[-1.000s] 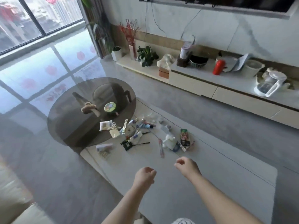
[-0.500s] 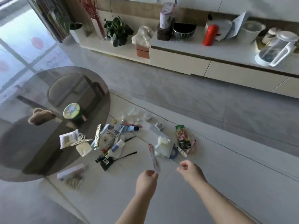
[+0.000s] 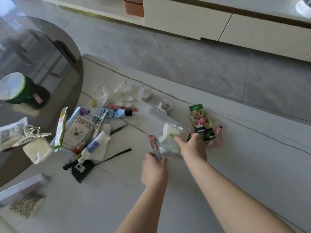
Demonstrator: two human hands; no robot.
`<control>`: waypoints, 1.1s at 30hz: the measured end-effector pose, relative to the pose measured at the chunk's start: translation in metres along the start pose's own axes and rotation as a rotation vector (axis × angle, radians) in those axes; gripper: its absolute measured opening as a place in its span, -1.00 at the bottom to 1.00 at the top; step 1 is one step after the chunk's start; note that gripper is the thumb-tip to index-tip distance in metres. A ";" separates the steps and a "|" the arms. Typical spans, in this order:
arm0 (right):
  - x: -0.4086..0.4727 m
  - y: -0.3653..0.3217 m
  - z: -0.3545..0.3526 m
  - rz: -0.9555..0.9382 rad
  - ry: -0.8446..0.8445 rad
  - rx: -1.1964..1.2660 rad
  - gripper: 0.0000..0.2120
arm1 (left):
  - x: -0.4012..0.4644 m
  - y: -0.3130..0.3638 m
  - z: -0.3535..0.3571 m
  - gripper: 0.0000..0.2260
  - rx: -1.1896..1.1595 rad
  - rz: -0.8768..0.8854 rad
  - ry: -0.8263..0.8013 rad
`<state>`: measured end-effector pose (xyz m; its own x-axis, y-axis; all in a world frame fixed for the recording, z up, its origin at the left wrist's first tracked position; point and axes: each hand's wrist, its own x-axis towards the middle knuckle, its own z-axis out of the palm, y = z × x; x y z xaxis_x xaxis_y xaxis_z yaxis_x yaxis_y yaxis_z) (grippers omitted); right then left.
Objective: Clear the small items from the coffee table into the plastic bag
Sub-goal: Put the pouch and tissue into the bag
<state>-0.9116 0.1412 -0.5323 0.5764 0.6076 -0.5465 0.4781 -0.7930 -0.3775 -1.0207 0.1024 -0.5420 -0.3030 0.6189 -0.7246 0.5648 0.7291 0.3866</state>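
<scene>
Small items lie scattered on the pale coffee table (image 3: 218, 182). My left hand (image 3: 154, 169) pinches the near end of a thin pink sachet strip (image 3: 153, 143) that points away from me. My right hand (image 3: 193, 147) reaches over a crumpled white wrapper (image 3: 170, 133), thumb touching it, fingers against a green-capped snack pouch (image 3: 201, 125). A thin translucent plastic bag (image 3: 218, 142) lies under that pouch. Its fingertips are hidden. Further left sit a tampon box (image 3: 79, 130), a blue tube (image 3: 116, 113) and a white tube (image 3: 94, 145).
A round dark glass table (image 3: 42, 56) overlaps the left side and carries a green tub (image 3: 15, 89), a hair claw clip (image 3: 30, 135) and a white packet (image 3: 37, 150). White gloves (image 3: 117, 95) and two small clear cups (image 3: 145, 92) lie behind. A low cabinet (image 3: 185, 19) lines the far wall.
The view has tilted down and closer to the table. Both hands have moved forward to the items; the left hand now holds the pink strip, and the right hand has reached the white wrapper.
</scene>
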 end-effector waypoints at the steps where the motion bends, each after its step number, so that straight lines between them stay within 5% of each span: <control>1: 0.004 0.000 0.006 0.007 0.041 -0.021 -0.42 | 0.005 0.000 0.004 -0.74 0.039 -0.010 0.028; 8: 0.012 0.008 0.022 0.044 -0.008 0.172 -0.59 | 0.023 -0.013 0.012 -0.89 0.083 0.019 0.053; 12: -0.005 0.031 0.005 0.024 -0.069 0.239 -0.87 | 0.021 -0.022 0.006 -0.91 -0.080 -0.013 -0.012; 17: -0.017 0.074 -0.016 0.094 -0.149 0.432 -0.88 | 0.010 -0.025 -0.006 -0.89 -0.233 -0.089 0.042; 22: -0.009 0.095 -0.030 0.283 -0.019 0.725 -0.99 | 0.006 0.004 -0.006 -0.84 -0.189 0.031 0.050; 28: 0.007 0.104 -0.028 0.292 0.028 0.706 -0.82 | 0.007 0.027 0.028 -0.60 -0.077 0.017 0.073; 33: 0.009 0.099 -0.026 0.261 -0.125 0.607 -0.66 | 0.006 0.018 0.036 -0.71 0.000 -0.041 0.065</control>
<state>-0.8417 0.0693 -0.5556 0.5240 0.4116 -0.7456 -0.1453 -0.8194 -0.5545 -0.9847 0.1092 -0.5597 -0.3754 0.6062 -0.7012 0.5509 0.7543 0.3571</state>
